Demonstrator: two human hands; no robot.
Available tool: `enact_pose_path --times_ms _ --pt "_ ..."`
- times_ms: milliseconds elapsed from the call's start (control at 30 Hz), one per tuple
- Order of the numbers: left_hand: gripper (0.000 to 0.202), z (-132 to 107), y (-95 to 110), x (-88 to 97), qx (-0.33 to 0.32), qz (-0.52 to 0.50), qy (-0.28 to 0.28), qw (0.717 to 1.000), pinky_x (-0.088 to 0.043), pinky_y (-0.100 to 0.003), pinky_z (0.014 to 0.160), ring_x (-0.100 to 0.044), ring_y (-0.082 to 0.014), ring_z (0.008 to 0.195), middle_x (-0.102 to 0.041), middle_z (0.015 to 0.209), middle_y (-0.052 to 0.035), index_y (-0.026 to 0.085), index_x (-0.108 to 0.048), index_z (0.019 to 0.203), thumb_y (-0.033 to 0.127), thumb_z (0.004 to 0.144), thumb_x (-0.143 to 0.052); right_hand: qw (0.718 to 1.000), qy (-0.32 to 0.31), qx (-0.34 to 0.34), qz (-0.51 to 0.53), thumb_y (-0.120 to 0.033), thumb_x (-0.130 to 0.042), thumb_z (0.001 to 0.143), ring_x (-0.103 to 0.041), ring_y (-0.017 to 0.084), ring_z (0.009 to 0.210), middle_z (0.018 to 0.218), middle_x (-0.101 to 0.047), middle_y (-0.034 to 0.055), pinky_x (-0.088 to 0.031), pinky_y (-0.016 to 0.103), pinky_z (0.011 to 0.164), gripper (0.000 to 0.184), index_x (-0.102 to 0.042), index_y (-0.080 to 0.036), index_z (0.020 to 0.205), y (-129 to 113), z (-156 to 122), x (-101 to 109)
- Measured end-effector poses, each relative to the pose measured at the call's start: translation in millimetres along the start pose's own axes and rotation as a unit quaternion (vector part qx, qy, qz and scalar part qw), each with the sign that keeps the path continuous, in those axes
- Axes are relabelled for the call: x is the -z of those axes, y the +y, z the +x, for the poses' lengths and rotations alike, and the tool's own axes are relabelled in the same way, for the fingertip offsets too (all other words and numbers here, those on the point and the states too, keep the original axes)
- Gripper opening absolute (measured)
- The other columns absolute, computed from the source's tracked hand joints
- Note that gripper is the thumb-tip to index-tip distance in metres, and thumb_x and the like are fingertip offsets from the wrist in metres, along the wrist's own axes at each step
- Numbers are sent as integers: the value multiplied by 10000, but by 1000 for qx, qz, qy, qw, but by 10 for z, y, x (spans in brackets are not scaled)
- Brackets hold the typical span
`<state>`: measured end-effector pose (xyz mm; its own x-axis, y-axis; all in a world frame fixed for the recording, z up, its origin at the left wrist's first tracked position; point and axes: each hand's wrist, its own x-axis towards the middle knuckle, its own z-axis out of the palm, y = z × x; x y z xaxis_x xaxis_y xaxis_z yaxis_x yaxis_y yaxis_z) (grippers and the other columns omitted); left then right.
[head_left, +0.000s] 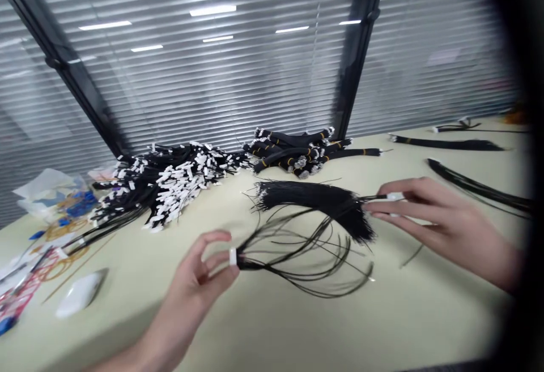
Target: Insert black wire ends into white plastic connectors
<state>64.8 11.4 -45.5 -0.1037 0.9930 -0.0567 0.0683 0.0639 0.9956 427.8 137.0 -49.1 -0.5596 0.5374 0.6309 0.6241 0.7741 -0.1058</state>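
Note:
My left hand (pixel 204 276) pinches a white connector (pixel 233 256) from which several thin black wires (pixel 297 273) fan out to the right in loose loops. On the right, my right hand (pixel 433 219) is closed on another white connector (pixel 394 196) with a dark wire running left from it. Between the hands, slightly farther off, lies a thick bundle of cut black wires (pixel 306 196) with frayed-looking ends. The wires from the left connector pass in front of and close to this bundle; whether they touch it I cannot tell.
Behind lie a heap of black wires with white connectors (pixel 182 179) and a pile of banded black bundles (pixel 293 151). More wire bundles (pixel 480 182) rest at the right. A white computer mouse (pixel 80 294), yellow bands (pixel 63 261) and plastic bags (pixel 46 191) are at the left. Window blinds (pixel 221 66) stand beyond.

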Motion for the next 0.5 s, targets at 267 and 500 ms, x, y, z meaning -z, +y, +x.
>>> enact_pose_path --times_ms 267,500 --pt "134 154 -358 -36 107 -5 -22 994 -392 -305 819 -560 -184 884 -619 908 -32 195 -625 892 238 780 -683 985 -167 5 -48 -287 -548 898 -488 252 914 1208 -503 126 -435 426 814 332 -598 -285 1227 -16 -4 -365" --pt "229 195 -345 -64 108 -26 -16 994 -426 -325 849 -569 -191 918 -613 990 -51 209 -610 1005 242 789 -677 996 -85 -6 -5 -87 -289 922 -531 213 810 923 -611 106 -437 369 714 428 -526 -194 1262 -262 221 -224"
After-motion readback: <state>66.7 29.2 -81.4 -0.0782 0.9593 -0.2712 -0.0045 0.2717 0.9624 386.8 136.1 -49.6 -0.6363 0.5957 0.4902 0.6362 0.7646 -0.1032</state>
